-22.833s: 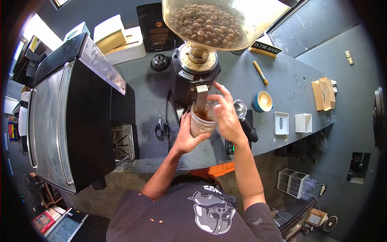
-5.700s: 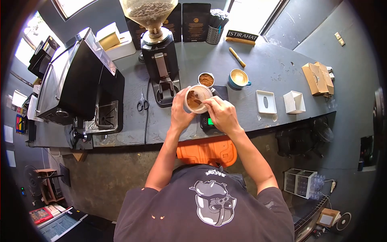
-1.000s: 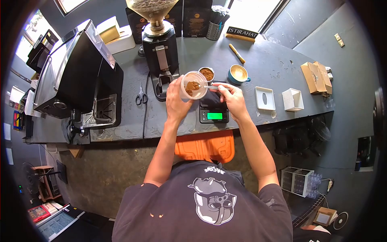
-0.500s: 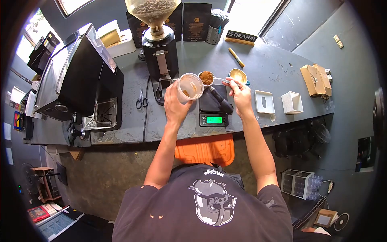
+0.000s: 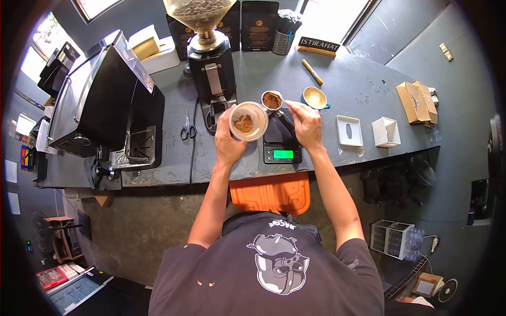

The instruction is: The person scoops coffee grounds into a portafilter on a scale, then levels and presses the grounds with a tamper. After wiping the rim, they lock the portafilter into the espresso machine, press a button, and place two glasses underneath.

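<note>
Over the worktop (image 5: 371, 102), left hand (image 5: 226, 147) wraps the plastic tub (image 5: 258, 124), grounds (image 5: 243, 123) inside! | Right hand (image 5: 307, 126) pinches a spoon (image 5: 283, 97) up at the filter holder (image 5: 285, 121) | Scale (image 5: 283, 154) glows green, near side

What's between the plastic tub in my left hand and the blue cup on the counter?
In the head view, the portafilter of brown grounds and your right hand lie between the plastic tub and the blue cup.

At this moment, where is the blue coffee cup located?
In the head view, the blue coffee cup stands right of centre on the counter, just beyond the right hand, with the brush farther back.
</note>
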Demonstrator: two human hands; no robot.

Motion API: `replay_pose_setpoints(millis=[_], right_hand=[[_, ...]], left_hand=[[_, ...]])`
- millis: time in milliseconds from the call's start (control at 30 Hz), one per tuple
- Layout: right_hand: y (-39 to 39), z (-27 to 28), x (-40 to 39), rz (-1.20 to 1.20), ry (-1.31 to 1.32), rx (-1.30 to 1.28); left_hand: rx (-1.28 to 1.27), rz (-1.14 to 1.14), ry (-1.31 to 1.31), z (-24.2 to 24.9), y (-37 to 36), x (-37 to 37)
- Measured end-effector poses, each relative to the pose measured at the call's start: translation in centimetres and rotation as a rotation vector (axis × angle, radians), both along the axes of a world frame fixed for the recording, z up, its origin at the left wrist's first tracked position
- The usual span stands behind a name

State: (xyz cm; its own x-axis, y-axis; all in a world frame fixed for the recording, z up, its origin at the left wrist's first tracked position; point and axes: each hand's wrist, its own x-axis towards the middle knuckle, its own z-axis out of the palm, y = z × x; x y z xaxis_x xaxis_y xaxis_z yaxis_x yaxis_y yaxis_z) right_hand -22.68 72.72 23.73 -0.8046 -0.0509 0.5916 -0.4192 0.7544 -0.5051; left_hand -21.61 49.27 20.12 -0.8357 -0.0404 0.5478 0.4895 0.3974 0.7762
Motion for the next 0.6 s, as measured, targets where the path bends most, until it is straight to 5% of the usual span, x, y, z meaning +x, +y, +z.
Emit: replay_pose_setpoints(millis=[200,300,433,600], right_hand=[[0.1,1.5,0.5,-0.058,0.056,-0.186],[-0.4,4.7,2.2,-0.064,-0.116,-0.362],[-1.5,8.9,4.3,0.177,-0.14,-0.275],[-3.3,6.5,4.4,0.289,0.039,0.255]], left_hand=[[0.0,-0.003,-0.001,-0.2,0.2,-0.3],[-0.001,-0.001,-0.005,-0.2,0.4,-0.3],[-0.051,-0.002,0.038,0.1,0.8,-0.2],[-0.012,-0.076,0.148,0.6,1.7,-0.4]])
